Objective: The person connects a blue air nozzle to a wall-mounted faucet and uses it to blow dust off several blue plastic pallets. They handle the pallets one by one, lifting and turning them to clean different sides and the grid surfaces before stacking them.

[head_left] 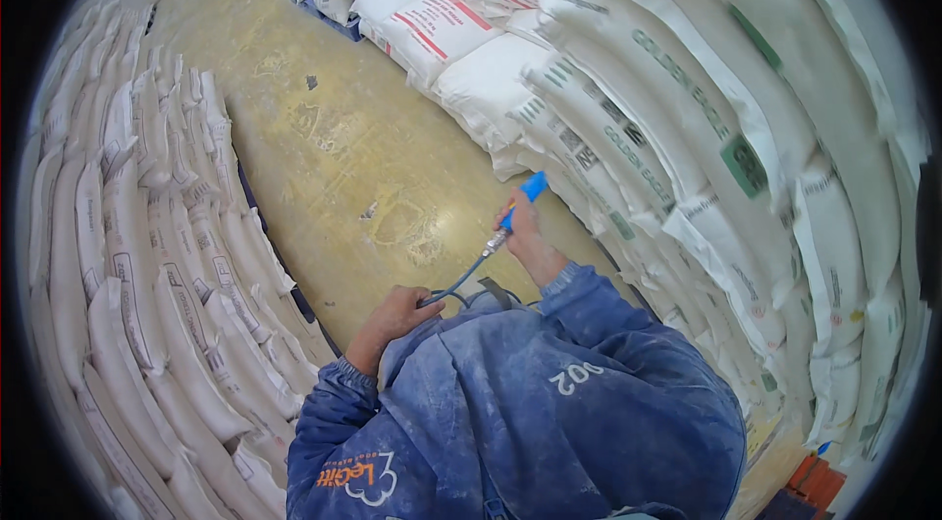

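A bright blue air blow gun [535, 185] is in my right hand [522, 218], with my fingers wrapped around its body. From the metal fitting [497, 243] at its lower end, a blue air hose [463, 277] runs down toward my waist. My left hand [399, 312] is closed around that hose in front of my dusty blue jacket. White printed sacks [589, 162] are stacked just beyond the blow gun on the right; whether it touches them I cannot tell.
Tall stacks of white sacks [147, 255] line the left side. More sacks with red print [437, 25] lie on a blue pallet [334, 18] farther ahead. Between the stacks runs a worn yellowish floor [334, 157]. Orange-red objects [816, 481] stand at the lower right.
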### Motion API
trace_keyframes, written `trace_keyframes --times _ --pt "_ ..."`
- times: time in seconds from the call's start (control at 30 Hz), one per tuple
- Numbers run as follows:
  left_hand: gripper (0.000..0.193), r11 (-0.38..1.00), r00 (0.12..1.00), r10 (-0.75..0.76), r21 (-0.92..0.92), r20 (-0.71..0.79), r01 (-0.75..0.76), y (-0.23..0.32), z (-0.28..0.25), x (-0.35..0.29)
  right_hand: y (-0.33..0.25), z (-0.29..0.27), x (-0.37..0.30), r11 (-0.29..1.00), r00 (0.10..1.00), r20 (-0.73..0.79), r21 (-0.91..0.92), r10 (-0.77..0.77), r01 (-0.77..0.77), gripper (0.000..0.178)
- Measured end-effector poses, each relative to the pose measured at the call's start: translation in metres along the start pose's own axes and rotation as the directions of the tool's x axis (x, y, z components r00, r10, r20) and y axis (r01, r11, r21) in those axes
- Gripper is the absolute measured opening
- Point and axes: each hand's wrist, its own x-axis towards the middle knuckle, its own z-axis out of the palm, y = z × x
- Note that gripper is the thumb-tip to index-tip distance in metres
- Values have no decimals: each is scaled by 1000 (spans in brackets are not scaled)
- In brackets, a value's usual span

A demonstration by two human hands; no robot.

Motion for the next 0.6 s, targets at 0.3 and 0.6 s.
trace_keyframes --times 0.3,0.6 --pt "34 951 972 -196 -266 -130 157 -188 -116 86 91 230 171 915 998 -6 -400 57 -55 22" --pt "34 939 940 -46 -337 -337 -74 -277 -406 171 94 563 273 897 990 128 -441 60 3 22"
